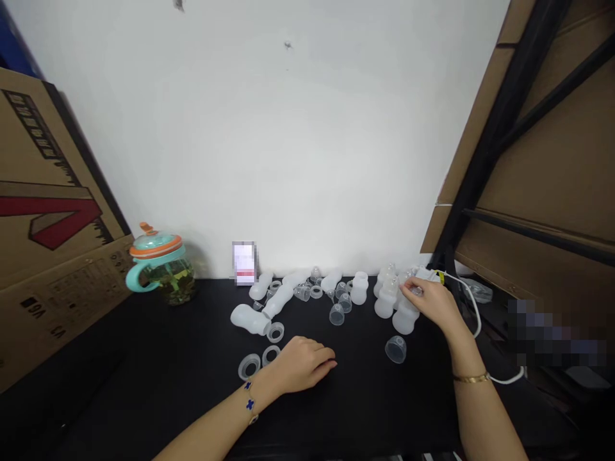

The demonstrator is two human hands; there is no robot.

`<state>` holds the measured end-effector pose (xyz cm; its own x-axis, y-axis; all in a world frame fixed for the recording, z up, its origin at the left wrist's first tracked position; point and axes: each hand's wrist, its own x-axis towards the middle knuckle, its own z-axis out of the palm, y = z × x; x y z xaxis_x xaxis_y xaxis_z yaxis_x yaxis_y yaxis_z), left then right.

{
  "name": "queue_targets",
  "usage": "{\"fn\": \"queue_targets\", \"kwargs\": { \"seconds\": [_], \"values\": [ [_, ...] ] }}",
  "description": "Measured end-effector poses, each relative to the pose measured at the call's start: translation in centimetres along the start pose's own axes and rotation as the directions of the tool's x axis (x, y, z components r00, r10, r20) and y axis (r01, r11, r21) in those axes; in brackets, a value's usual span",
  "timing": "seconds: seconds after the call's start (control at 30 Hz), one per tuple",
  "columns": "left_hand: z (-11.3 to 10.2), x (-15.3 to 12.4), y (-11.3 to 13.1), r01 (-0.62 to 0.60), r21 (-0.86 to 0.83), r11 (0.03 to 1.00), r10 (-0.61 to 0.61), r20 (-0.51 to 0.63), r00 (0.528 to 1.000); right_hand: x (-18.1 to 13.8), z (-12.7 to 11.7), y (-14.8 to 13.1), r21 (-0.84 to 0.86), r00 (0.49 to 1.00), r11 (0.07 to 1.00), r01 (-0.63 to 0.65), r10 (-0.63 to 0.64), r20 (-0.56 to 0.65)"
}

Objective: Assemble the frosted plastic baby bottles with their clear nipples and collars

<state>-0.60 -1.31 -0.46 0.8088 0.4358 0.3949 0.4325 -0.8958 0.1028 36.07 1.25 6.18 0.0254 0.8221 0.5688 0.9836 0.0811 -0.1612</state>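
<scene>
My left hand (pixel 303 363) rests palm down on the black table (pixel 144 378), fingers curled loosely, beside two clear plastic rings (pixel 250 367). My right hand (pixel 430 301) reaches to a cluster of upright white baby bottles (pixel 387 298) at the right; its fingers pinch a small clear part on top of one bottle (pixel 405 317). More white bottles (pixel 250 318) lie on their sides near the wall. Clear domed caps (pixel 396 349) and nipples (pixel 337 314) are scattered between them.
A teal and orange handled cup (pixel 161 269) stands at the back left beside a cardboard box (pixel 52 224). A small blurred card (pixel 245 262) leans on the white wall. A dark shelf frame (pixel 504 128) and a white cable (pixel 473 307) are at the right.
</scene>
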Motion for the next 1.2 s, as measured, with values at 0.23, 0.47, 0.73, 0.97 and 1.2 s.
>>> {"fn": "queue_targets", "kwargs": {
  "seconds": [0.23,0.47,0.73,0.97,1.2],
  "values": [
    [0.7,-0.1,-0.1,-0.021,0.013,1.000,0.022,-0.013,1.000,-0.2,-0.2,-0.9,-0.008,0.943,1.000,0.013,-0.015,-0.332],
    [0.5,0.1,0.0,-0.023,0.034,0.999,0.023,-0.001,1.000,-0.9,0.7,-3.2,0.098,0.824,0.974,0.205,-0.118,-0.554],
    [0.2,0.1,0.2,-0.021,0.027,0.999,0.021,0.011,1.000,-2.8,3.5,-9.8,0.093,0.812,0.852,0.515,-0.450,-0.371],
    [0.0,0.1,0.6,-0.011,0.053,0.999,0.009,0.039,0.999,-4.7,5.4,-12.9,0.151,0.730,0.719,0.678,-0.635,-0.252],
    [-0.3,0.1,-0.1,0.014,0.121,0.993,-0.028,0.113,0.993,-6.0,6.9,-14.4,0.184,0.656,0.632,0.753,-0.744,-0.128]
  ]
}}
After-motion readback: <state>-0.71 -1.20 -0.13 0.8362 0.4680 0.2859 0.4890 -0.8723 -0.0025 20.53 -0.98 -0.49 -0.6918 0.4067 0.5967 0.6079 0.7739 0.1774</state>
